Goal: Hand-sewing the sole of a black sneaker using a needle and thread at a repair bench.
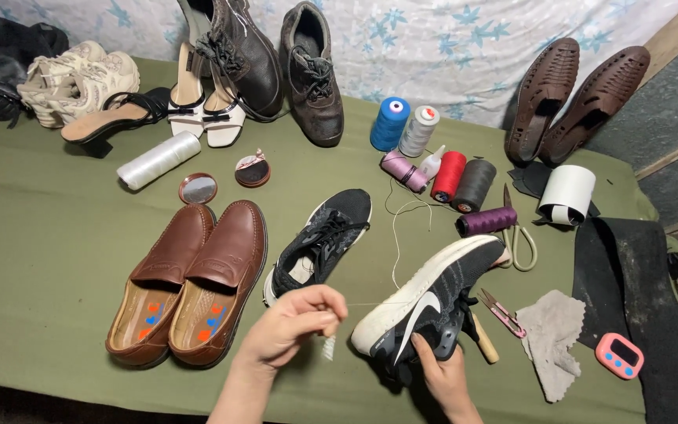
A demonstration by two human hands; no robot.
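- Two bare hands work low over a green cloth-covered table (pixel 56 259); the right hand (pixel 442 375) grips the heel end of a black knit sneaker with a white sole (pixel 425 302), fingers curled tight around the collar, thumb on the outer side.
- Tilted on its side, that sneaker points its toe up and away, toward a purple thread spool (pixel 486 221).
- Left hand (pixel 292 326) sits just left of the sneaker, fingertips pinched narrow on a thin white thread (pixel 370 304) that runs taut across to the shoe's side; a small white frayed bit hangs below the fingers.
- Matching second black sneaker (pixel 322 242) lies flat just above the left hand, apart from it.
- Brown leather loafers (pixel 190 279), a pair, stand side by side to the left.
- Wooden-handled awl (pixel 483 338) and small pink thread snips (pixel 502 312) lie just right of the held sneaker, beside a grey rag (pixel 551 330).
- Farther back stand blue, white, red and dark grey spools.
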